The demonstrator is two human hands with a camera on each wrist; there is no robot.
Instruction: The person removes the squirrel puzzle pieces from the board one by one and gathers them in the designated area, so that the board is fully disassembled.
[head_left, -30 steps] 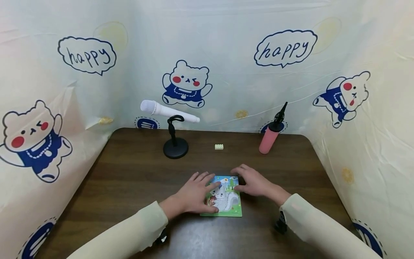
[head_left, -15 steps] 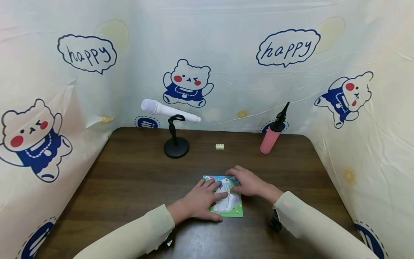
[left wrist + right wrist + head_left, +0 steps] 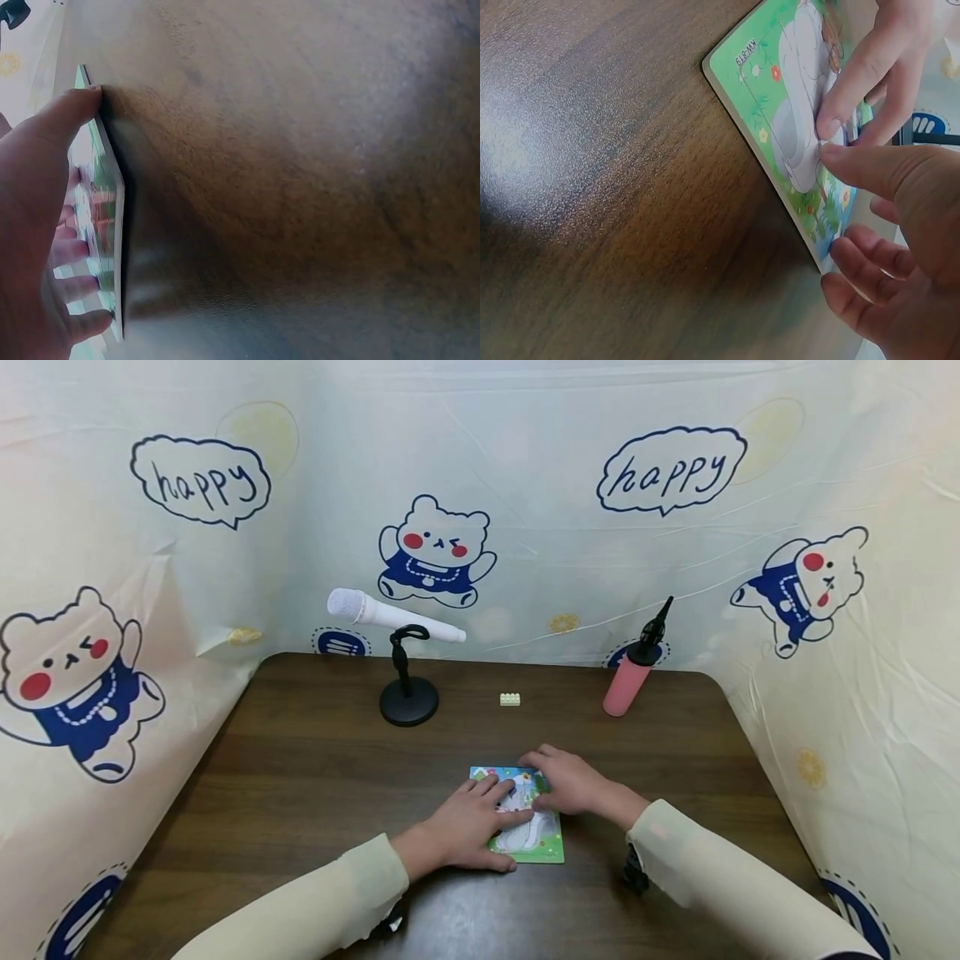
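A thin picture board [image 3: 546, 843] lies flat on the table. It shows a pale animal on green ground with flowers, and seam-like lines cross the picture in the right wrist view. My left hand [image 3: 461, 828] rests on its left half with fingers spread, covering much of the picture; its thumb touches the near edge [image 3: 118, 217]. Over the upper right corner is my right hand [image 3: 572, 782]. Its thumb [image 3: 855, 161] presses the picture close to a left fingertip [image 3: 829, 126], while the other fingers bend loosely at the board's edge.
Behind the board stands a white microphone [image 3: 397, 618] on a black stand [image 3: 408, 702]. A small cream toy brick [image 3: 510, 700] lies farther right, then a pink hand pump [image 3: 627, 685] with a black nozzle. A printed cloth [image 3: 540, 568] surrounds the brown table [image 3: 315, 777].
My left hand has slid right and slightly nearer across the board. My right hand has moved left onto its upper right corner, so the two hands are now close together.
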